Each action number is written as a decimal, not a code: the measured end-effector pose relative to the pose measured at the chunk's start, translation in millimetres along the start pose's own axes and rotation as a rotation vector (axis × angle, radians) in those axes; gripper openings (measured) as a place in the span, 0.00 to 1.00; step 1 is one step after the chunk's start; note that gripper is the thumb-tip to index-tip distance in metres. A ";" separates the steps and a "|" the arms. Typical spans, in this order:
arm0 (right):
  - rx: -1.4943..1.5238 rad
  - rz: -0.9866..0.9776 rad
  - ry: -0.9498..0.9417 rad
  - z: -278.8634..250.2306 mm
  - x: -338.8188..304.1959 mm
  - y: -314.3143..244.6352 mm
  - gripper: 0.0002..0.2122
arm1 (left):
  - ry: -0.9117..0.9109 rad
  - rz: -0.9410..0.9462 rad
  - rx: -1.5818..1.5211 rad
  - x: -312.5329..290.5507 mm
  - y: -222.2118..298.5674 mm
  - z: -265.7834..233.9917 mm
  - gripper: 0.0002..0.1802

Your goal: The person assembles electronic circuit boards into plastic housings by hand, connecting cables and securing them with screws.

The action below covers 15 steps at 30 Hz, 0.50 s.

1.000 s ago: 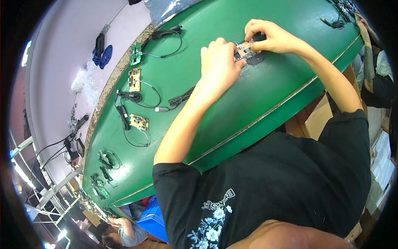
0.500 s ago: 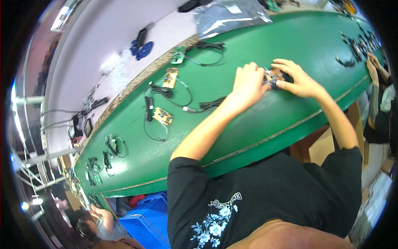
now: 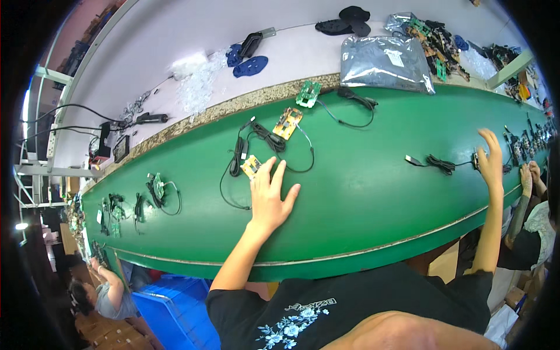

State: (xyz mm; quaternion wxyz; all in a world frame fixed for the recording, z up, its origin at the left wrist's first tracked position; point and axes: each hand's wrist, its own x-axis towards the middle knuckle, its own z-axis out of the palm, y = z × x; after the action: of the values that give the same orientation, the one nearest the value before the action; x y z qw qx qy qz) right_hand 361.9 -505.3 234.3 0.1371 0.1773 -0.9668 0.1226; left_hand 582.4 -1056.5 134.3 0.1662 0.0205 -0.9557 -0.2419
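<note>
My left hand is stretched out with its fingers apart. Its fingertips reach the lower edge of a small yellow circuit board, whose black cable loops away to the left. Whether they touch it, I cannot tell. On the right, my right hand has its fingers extended beside a small dark part, mostly hidden by the hand. From that part a bundled black cable with a plug runs left. A second yellow circuit board and a green circuit board, both cabled, lie beyond my left hand.
The green work surface carries more cabled boards at left and a dark cluster of parts at right. A silvery bag lies along the far edge. Co-workers sit at both ends; a blue crate stands below.
My hands have parted: the left moved to the yellow board, the right farther right. The part they were holding together now lies by my right hand. The view has shifted.
</note>
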 end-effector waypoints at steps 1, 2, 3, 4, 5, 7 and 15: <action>0.096 -0.051 0.002 15.7 32.6 -44.6 0.20 | 0.004 0.015 0.055 10.5 -8.6 -1.8 0.34; 0.130 -0.162 -0.028 30.1 66.6 -83.3 0.19 | 0.026 -0.003 0.036 20.8 -22.8 -0.4 0.33; 0.210 -0.221 -0.083 45.6 99.6 -125.3 0.17 | 0.059 -0.006 0.049 33.8 -35.8 -0.4 0.32; 0.206 -0.290 -0.041 65.1 129.5 -161.1 0.18 | 0.089 -0.021 0.029 47.0 -45.9 2.3 0.31; 0.301 -0.357 -0.057 92.7 164.1 -170.6 0.19 | 0.119 -0.027 0.006 58.4 -51.4 5.7 0.30; 0.222 -0.236 -0.072 138.9 231.0 -218.3 0.21 | 0.142 -0.050 0.015 67.8 -52.7 9.2 0.29; 0.041 -0.027 0.075 202.4 322.6 -211.8 0.36 | 0.186 0.051 -0.090 72.7 -40.8 23.6 0.28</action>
State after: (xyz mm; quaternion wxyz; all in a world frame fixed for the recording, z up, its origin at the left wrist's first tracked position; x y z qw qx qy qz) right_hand 106.5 -855.0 185.1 0.1712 0.1883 -0.9558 0.1470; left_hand 504.4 -1090.4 118.0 0.2612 0.0110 -0.9245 -0.2774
